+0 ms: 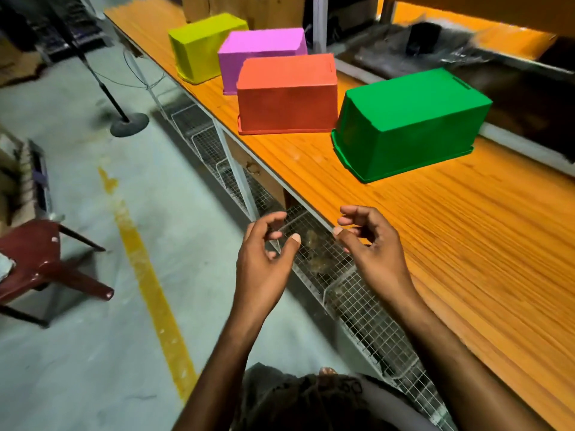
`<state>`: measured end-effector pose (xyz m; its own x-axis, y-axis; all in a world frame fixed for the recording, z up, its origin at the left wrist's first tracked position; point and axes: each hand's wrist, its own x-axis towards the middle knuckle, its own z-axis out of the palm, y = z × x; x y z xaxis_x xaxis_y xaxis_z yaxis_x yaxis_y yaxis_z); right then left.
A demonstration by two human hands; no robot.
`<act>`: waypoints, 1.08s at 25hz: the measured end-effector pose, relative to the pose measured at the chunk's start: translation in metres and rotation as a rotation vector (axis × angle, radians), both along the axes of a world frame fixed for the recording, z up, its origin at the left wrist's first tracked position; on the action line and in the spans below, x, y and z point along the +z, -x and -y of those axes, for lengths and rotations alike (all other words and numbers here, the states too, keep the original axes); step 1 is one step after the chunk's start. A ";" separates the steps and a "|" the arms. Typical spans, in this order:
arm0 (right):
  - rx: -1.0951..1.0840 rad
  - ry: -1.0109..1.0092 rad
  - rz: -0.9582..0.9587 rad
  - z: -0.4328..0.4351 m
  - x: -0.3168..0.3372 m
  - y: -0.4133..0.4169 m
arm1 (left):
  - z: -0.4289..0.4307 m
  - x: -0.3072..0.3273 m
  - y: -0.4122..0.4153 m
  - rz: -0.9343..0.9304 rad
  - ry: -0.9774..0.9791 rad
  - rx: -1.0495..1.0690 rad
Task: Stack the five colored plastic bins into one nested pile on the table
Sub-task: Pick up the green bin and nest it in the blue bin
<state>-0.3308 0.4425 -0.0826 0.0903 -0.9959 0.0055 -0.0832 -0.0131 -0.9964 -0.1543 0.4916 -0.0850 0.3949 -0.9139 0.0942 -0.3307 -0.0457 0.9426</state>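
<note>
Grey concrete flooring with a yellow painted stripe (pixel 149 275) is seen to the left of a long orange wooden table (pixel 451 244), which is taken as the landmark. Nearest the camera, at the table's near edge, two bare hands are held up empty. The left hand (pixel 264 253) is kept just off the edge, above the wire mesh baskets (pixel 357 306) hung beneath the table; its fingers are loosely curled and parted, nothing being gripped. The right hand (pixel 370 244) is held over the edge itself, fingers likewise half curled and spread, nothing being touched.

Further along the tabletop, four bins are set upside down, bases upward, none nested. The green bin (pixel 407 122) is placed closest, well apart from the hands. Beyond it the red-orange bin (pixel 286 94) is found, with the pink bin (pixel 258 54) just behind it, whether touching cannot be told. The yellow-green bin (pixel 202 46) is placed farthest. Only four bins are shown.

Away from the table, on the floor, a dark red chair (pixel 46 259) and a round-based stand (pixel 129 124) are seen.
</note>
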 end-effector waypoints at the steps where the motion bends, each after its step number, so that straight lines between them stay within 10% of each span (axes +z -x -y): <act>1: -0.017 0.006 0.000 0.016 -0.001 -0.009 | 0.018 -0.001 -0.009 0.007 -0.001 -0.014; 14: -0.470 0.090 -0.128 0.188 -0.013 -0.132 | 0.284 -0.009 -0.137 0.036 0.016 -0.490; 27: -1.000 0.008 -0.221 0.232 -0.053 -0.080 | 0.449 -0.057 -0.044 0.023 -0.131 -0.758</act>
